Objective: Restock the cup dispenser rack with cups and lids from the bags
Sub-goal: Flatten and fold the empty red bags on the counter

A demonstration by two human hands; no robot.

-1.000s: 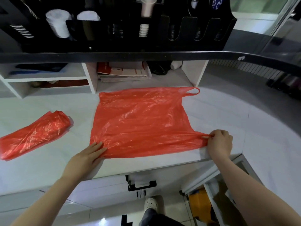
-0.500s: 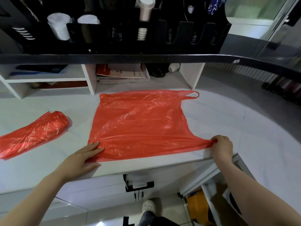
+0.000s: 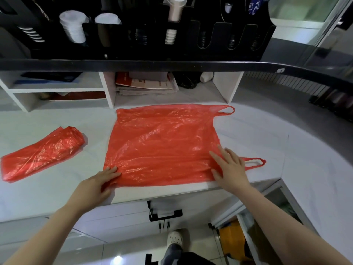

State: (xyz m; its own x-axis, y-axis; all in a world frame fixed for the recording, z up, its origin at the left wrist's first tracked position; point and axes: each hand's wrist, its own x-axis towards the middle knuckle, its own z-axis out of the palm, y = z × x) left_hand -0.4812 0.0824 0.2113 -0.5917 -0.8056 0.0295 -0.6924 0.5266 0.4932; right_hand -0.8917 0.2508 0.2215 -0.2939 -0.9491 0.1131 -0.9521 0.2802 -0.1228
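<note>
An empty red plastic bag point(image 3: 162, 144) lies flat on the white counter point(image 3: 47, 188). My left hand point(image 3: 97, 185) holds its near left corner, thumb under the edge and fingers on top. My right hand point(image 3: 229, 167) rests flat on the bag's near right part with straight fingers; the handle loop point(image 3: 254, 162) lies free beside it. A second red bag point(image 3: 42, 153), folded into a roll, lies at the left. Above, the black cup dispenser rack point(image 3: 133, 48) holds white lids point(image 3: 73, 28) and a stack of cups point(image 3: 176, 8).
White shelves point(image 3: 107, 88) under the rack hold papers point(image 3: 145, 84) and dark items. A black ledge point(image 3: 172, 64) runs across above them. Below the counter edge are a drawer handle point(image 3: 165, 215), my shoe point(image 3: 174, 239) and an open cabinet with an orange object point(image 3: 232, 240).
My right hand let go of the bag's handle, moved left and opened flat on the bag. The handle now lies loose on the counter. My left hand stays at the near left corner.
</note>
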